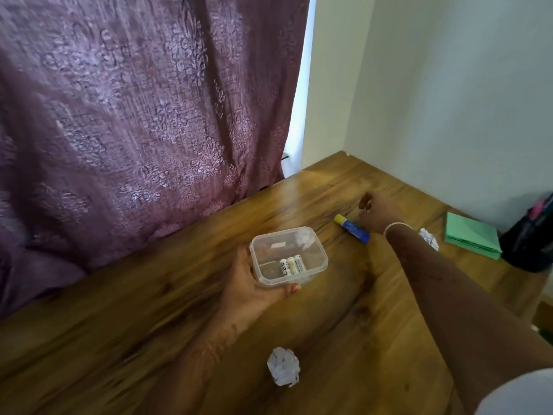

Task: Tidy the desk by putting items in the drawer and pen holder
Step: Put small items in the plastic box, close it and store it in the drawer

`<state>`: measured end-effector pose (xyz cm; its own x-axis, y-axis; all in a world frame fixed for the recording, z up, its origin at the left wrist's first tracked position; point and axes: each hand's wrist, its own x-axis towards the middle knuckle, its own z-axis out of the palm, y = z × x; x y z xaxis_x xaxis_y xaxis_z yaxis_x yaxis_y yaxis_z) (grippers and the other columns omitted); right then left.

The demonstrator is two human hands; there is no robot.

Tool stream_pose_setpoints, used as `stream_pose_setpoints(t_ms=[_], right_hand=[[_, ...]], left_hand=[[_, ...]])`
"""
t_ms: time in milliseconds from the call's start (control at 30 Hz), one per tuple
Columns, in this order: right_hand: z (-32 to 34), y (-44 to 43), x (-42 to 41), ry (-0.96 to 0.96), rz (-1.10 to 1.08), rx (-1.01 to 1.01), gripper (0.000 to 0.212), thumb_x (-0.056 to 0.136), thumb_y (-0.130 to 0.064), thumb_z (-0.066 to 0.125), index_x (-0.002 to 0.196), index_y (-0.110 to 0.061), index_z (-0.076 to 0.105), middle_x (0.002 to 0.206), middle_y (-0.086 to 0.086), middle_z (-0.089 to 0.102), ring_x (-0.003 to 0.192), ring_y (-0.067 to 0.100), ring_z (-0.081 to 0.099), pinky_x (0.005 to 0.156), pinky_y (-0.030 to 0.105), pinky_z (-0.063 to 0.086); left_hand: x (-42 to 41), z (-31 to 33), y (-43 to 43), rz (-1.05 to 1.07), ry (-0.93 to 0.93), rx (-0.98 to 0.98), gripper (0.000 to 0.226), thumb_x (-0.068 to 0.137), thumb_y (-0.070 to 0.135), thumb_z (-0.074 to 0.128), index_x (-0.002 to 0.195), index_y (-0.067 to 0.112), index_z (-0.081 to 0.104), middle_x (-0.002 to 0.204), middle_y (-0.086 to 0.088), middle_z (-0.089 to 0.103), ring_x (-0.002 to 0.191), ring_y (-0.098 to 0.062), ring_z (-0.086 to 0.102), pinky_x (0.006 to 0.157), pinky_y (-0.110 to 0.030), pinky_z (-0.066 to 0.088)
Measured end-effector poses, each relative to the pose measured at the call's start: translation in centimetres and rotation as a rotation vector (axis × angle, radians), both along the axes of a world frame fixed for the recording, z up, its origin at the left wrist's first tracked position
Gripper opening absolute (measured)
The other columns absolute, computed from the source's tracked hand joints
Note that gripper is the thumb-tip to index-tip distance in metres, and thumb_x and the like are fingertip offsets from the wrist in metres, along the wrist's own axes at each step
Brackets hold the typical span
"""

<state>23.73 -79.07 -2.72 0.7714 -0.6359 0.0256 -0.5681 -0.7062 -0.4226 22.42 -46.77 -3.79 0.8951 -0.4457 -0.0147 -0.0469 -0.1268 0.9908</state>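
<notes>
The left hand [250,284] is gripping the box [270,245]. Right of the box, the glue stick [353,229] is lying slantwise. The nearer right hand [381,212] is hovering beside it with fingers curled, and I cannot tell whether they are holding anything.

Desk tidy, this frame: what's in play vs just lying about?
In play: left hand holding clear tub with batteries; right hand by glue stick; dark holder, likely the pen holder.
Lying about: paper ball, second paper ball, green paper stack, curtain.

Home room – patterned purple curtain [134,121], wooden desk [119,339], plain wall [449,100]
</notes>
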Motion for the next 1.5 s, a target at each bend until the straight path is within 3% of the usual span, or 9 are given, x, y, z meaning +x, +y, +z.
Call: stream_pose_setpoints(t_ms=[133, 300, 433, 667, 967, 1067, 1267, 1400, 1500], right_hand=[[3.2, 3.8, -2.4, -0.418, -0.066, 0.284, 0.017, 0.078, -0.011, 0.067, 0.093, -0.011, 0.059, 0.090, 0.006, 0.068, 0.083, 0.025, 0.068, 0.080, 0.041, 0.055], [8.8, 14.0, -7.2, -0.696, 0.082, 0.613, 0.023, 0.069, -0.009, 0.079, 0.078, -0.018, 0.060, 0.076, 0.000, 0.066, 0.062, 0.000, 0.064, 0.057, 0.014, 0.051], [10.6, 21.5, -10.7, -0.519, 0.276, 0.751, 0.023, 0.068, 0.000, 0.080, 0.082, -0.012, 0.065, 0.076, 0.005, 0.068, 0.066, 0.008, 0.063, 0.063, 0.024, 0.055], [9.4, 30.2, -12.4, -0.252, 0.434, 0.337, 0.012, 0.071, -0.014, 0.077, 0.078, -0.019, 0.069, 0.073, -0.004, 0.070, 0.067, 0.005, 0.064, 0.060, 0.018, 0.049], [7.9, 40.0, -12.8, -0.138, 0.490, 0.158, 0.009, 0.073, -0.018, 0.072, 0.078, -0.025, 0.068, 0.088, 0.000, 0.073, 0.089, 0.018, 0.068, 0.076, 0.027, 0.055], [7.7, 43.2, -13.1, -0.121, 0.526, 0.117, 0.010, 0.075, -0.019, 0.071, 0.083, -0.024, 0.072, 0.092, -0.002, 0.074, 0.092, 0.017, 0.068, 0.080, 0.026, 0.054], [8.6, 48.4, -13.0, -0.183, 0.598, 0.214, 0.018, 0.080, -0.004, 0.064, 0.083, -0.020, 0.073, 0.087, -0.001, 0.073, 0.082, 0.014, 0.069, 0.077, 0.031, 0.058], [8.9, 51.1, -12.0, -0.241, 0.596, 0.327, 0.015, 0.080, -0.006, 0.062, 0.078, -0.017, 0.070, 0.077, 0.001, 0.073, 0.074, 0.018, 0.071, 0.074, 0.040, 0.058], [8.0, 52.8, -10.8, -0.254, 0.574, 0.370, 0.009, 0.080, -0.012, 0.064, 0.074, -0.019, 0.067, 0.069, -0.002, 0.071, 0.068, 0.014, 0.070, 0.071, 0.034, 0.058]], left_hand=[[-0.8, 0.5, 0.8, 0.011, -0.027, -0.022, 0.076, 0.052, 0.005, 0.093, 0.107, 0.031, 0.047, 0.110, 0.009, 0.065, 0.092, 0.005, 0.067, 0.071, -0.012, 0.053], [-2.3, 1.0, 3.0, 0.044, -0.089, -0.030, 0.079, 0.051, 0.008, 0.094, 0.109, 0.032, 0.045, 0.115, 0.006, 0.063, 0.099, -0.001, 0.066, 0.076, -0.018, 0.056], [-3.8, 1.3, 5.7, 0.106, -0.139, -0.030, 0.081, 0.048, 0.009, 0.095, 0.109, 0.029, 0.046, 0.113, 0.003, 0.065, 0.097, -0.004, 0.068, 0.077, -0.023, 0.057], [-6.9, 1.8, 11.2, 0.181, -0.180, -0.039, 0.082, 0.048, 0.003, 0.095, 0.111, 0.023, 0.047, 0.104, 0.009, 0.066, 0.086, 0.001, 0.069, 0.066, -0.015, 0.054], [-10.4, 3.2, 20.4, 0.278, -0.157, 0.004, 0.087, 0.049, 0.018, 0.096, 0.119, 0.021, 0.044, 0.110, 0.009, 0.064, 0.096, -0.003, 0.066, 0.076, -0.023, 0.057], [-11.4, 3.3, 23.7, 0.321, -0.149, 0.031, 0.084, 0.047, 0.024, 0.096, 0.114, 0.022, 0.045, 0.106, 0.011, 0.065, 0.090, 0.002, 0.066, 0.068, -0.016, 0.055], [-12.5, 2.3, 30.2, 0.456, -0.150, 0.085, 0.082, 0.046, 0.018, 0.096, 0.109, 0.021, 0.043, 0.100, 0.010, 0.065, 0.088, -0.002, 0.066, 0.071, -0.023, 0.055], [-13.1, 1.5, 34.3, 0.552, -0.145, 0.130, 0.076, 0.046, 0.015, 0.096, 0.098, 0.024, 0.042, 0.092, 0.014, 0.064, 0.080, 0.008, 0.063, 0.064, -0.010, 0.049], [-13.8, 0.9, 37.1, 0.579, -0.126, 0.126, 0.080, 0.047, 0.012, 0.096, 0.106, 0.020, 0.044, 0.098, 0.012, 0.065, 0.086, 0.005, 0.065, 0.069, -0.017, 0.054]])
